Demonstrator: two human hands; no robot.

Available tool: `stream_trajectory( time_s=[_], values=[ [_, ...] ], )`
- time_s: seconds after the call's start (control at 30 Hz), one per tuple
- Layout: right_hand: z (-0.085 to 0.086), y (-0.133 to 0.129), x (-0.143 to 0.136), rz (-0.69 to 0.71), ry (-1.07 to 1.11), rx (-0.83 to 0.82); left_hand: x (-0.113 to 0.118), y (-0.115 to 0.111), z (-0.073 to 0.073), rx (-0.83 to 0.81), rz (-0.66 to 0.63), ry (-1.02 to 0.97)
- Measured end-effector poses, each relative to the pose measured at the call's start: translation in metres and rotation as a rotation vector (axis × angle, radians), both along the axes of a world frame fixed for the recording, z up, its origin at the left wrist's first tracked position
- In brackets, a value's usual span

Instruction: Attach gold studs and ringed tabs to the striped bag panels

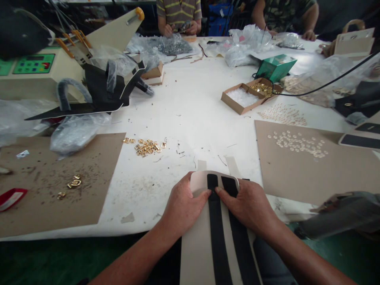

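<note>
A long beige panel with two black stripes lies toward me, its rounded far end at the table's front edge. My left hand grips that end from the left, thumb pressed on the nearer black stripe. From the other side my right hand holds the same end, and its thumb meets the left one on the stripe. The fingers of both hands are hidden behind the panel. Beyond it on the white table lies a pile of gold metal buckles.
Brown boards flank me, the right one strewn with small pale rings. Cardboard boxes hold clear and gold pieces. At left stand a cream machine and a black bag piece. Co-workers sit across the table.
</note>
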State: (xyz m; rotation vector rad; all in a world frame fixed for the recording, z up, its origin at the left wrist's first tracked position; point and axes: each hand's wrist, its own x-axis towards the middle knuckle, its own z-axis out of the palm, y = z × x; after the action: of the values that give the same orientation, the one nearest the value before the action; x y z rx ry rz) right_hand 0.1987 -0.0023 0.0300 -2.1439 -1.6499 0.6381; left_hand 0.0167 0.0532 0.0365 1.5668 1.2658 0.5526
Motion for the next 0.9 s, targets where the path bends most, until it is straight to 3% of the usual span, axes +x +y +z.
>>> stream_trajectory(
  time_s=[0.53,0.9],
  values=[
    [0.0016,0.0033,0.0018,-0.021,0.06,-0.019,0.0006,0.0021,-0.001,-0.06,0.031,-0.033],
    [0.0036,0.0067,-0.0005,0.006,-0.058,-0.064,0.0026,0.0039,0.0009,-0.048,0.013,-0.03]
  ],
)
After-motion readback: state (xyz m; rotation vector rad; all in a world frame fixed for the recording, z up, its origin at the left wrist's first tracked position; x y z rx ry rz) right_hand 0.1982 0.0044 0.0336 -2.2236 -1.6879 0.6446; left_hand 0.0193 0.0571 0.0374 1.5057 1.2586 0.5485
